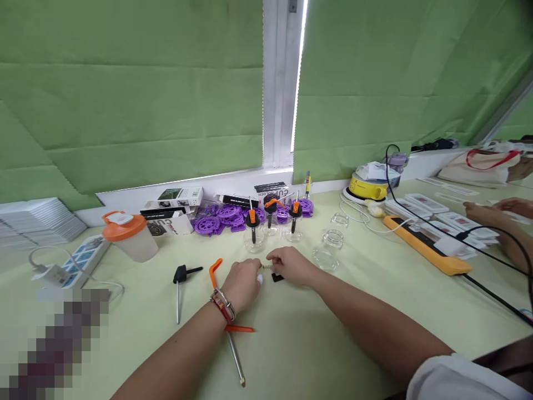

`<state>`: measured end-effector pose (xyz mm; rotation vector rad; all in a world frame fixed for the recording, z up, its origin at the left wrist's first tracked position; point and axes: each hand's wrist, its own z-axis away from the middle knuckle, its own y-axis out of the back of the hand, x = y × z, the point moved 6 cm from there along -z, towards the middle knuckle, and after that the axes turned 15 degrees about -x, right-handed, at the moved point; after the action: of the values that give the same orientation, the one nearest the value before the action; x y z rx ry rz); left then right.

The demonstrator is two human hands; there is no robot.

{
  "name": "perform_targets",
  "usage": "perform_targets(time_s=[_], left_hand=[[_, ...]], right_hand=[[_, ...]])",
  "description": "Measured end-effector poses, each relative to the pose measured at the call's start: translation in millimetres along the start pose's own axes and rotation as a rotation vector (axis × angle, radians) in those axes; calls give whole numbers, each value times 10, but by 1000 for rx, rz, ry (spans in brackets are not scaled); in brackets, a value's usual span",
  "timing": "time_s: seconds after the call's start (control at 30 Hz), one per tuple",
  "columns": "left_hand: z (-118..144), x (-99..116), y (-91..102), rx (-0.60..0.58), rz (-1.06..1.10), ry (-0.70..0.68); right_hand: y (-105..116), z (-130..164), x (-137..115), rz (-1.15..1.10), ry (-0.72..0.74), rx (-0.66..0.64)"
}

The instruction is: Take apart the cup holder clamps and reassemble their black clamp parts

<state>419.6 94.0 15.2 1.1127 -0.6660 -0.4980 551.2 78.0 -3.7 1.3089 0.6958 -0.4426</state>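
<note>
Over the middle of the table, my left hand (244, 284) and my right hand (291, 265) meet with fingers pinched. A small coil spring (267, 266) stretches between their fingertips, one end at each hand. Under my right fingers lies a small black part (277, 277). An orange angled piece (214, 273) lies beside my left wrist. Below that wrist, an orange lever (241, 329) and a metal rod (236, 360) rest on the table, partly hidden by my arm. Farther left sits a black piece with a metal rod (179, 278).
Behind my hands stand several clear-based assemblies with orange levers (252, 222), beside purple plastic parts (227, 215). Clear rings (333, 239) lie right. A shaker bottle (132, 239) and a power strip (85, 258) are left. An orange power strip (425, 244) and another person's hands (491, 216) are right.
</note>
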Motion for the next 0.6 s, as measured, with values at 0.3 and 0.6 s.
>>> perform_targets(time_s=[0.3, 0.6], left_hand=[[224, -41, 58, 55, 93, -49], [191, -88, -29, -1, 129, -58]], right_hand=[[62, -194, 395, -474, -98, 41], [-45, -182, 476, -653, -56, 38]])
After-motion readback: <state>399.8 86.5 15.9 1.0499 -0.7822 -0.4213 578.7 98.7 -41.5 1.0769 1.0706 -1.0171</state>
